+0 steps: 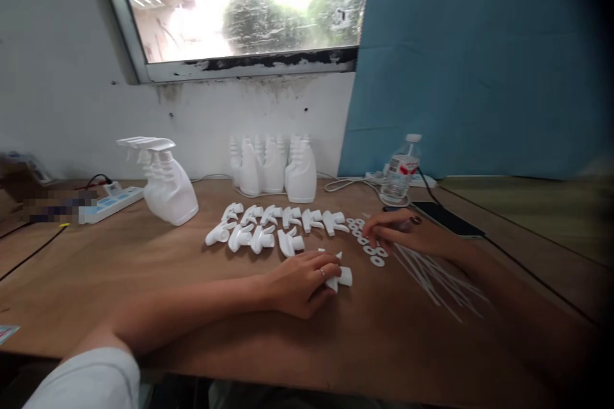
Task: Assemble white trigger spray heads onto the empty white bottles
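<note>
My left hand (304, 282) is closed round a white spray head (343, 277), its nozzle end sticking out to the right. Over the upper part of a group of small white rings (377, 261) is my right hand (391, 230), fingers bent downward; whatever its fingertips may hold is too small to tell. Two rows of white spray heads (263, 239) lie on the brown table (192, 345) beyond my left hand. Thin white tubes (434, 278) are spread below my right forearm.
White bottles (301, 172) stand by the wall, and bottles with spray heads (173, 192) stand at the left. A power strip (112, 204) lies farther left. Behind my right hand are a clear water bottle (398, 177), a phone (446, 218) and cables.
</note>
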Action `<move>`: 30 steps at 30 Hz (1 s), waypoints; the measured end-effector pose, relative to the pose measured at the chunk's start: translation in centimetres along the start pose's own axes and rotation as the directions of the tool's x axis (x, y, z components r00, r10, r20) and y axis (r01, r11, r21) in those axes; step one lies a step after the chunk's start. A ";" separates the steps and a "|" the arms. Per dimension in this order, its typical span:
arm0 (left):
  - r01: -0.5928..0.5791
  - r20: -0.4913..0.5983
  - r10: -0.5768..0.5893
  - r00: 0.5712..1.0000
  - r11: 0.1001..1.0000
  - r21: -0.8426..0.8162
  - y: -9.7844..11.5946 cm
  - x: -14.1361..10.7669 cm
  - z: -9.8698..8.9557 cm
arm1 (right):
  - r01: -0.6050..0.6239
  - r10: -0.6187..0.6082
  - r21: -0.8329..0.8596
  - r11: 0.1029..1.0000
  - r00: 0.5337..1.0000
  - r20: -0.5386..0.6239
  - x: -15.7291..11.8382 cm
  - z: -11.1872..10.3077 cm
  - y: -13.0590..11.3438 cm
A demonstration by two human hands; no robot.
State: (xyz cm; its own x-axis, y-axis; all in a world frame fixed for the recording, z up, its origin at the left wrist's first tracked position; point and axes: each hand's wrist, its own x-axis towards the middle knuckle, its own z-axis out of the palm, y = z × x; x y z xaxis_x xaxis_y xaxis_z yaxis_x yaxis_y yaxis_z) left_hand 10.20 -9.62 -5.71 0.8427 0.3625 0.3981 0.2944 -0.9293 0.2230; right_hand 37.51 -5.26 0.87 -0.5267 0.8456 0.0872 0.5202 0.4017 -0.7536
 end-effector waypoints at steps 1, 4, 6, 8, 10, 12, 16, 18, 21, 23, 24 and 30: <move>0.017 -0.009 -0.016 1.000 1.000 0.021 -0.3 0.2 0.1 | -0.002 0.002 -0.007 1.000 1.000 0.005 0.0 -0.1 0.1; 0.094 -0.062 -0.089 0.994 0.991 0.092 -0.9 0.7 0.5 | -0.007 0.008 -0.023 1.000 0.999 0.031 0.0 -0.3 0.3; 0.119 -0.096 -0.105 0.990 0.980 0.160 -1.2 1.0 0.5 | -0.014 0.014 -0.036 0.999 1.000 0.022 -0.1 -0.3 0.2; 0.123 -0.108 -0.100 0.989 0.964 0.235 -1.5 1.3 0.5 | -0.015 0.015 -0.041 0.999 1.000 0.011 -0.3 -0.3 -0.1; 0.122 -0.099 -0.097 0.990 0.952 0.281 -1.7 1.4 0.3 | -0.012 0.013 -0.045 0.999 1.000 0.012 -0.3 -0.2 -0.4; 0.121 -0.089 -0.100 0.991 0.950 0.288 -1.8 1.3 0.3 | -0.014 0.015 -0.043 0.999 1.000 0.014 -0.4 -0.1 -0.6; 0.137 -0.092 -0.118 0.989 0.960 0.243 -2.2 1.5 -0.5 | -0.022 0.023 -0.028 0.999 1.000 0.011 -0.4 0.0 -0.7; 0.161 -0.137 -0.130 0.982 0.954 0.252 -2.6 2.0 -2.5 | -0.014 0.014 -0.016 1.000 1.000 0.012 -0.4 0.0 -0.4; 0.291 -0.341 -0.165 0.925 0.887 0.359 -3.3 2.5 -9.0 | -0.007 0.007 0.001 1.000 1.000 -0.004 -0.5 -0.1 0.1; 0.444 -0.544 -0.168 0.822 0.787 0.428 -3.8 1.9 -14.9 | -0.006 0.006 -0.010 1.000 1.000 -0.023 -0.5 -0.2 0.4; 0.523 -0.636 -0.158 0.755 0.731 0.439 -4.0 1.2 -17.9 | -0.005 0.004 -0.021 1.000 0.999 -0.034 -0.5 -0.2 0.5; 0.891 -0.963 -0.112 0.245 0.418 0.178 -6.8 -6.9 -28.3 | -0.002 -0.010 -0.123 0.992 0.996 -0.094 -0.4 0.5 0.5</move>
State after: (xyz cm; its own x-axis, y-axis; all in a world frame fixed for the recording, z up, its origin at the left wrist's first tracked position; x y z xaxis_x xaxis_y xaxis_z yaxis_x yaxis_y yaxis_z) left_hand -10.40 -3.82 15.18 -0.2603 0.2616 0.9294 0.9541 -0.0780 0.2892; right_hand 37.59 -5.58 0.13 -0.4660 0.8710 0.1553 0.6002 0.4402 -0.6679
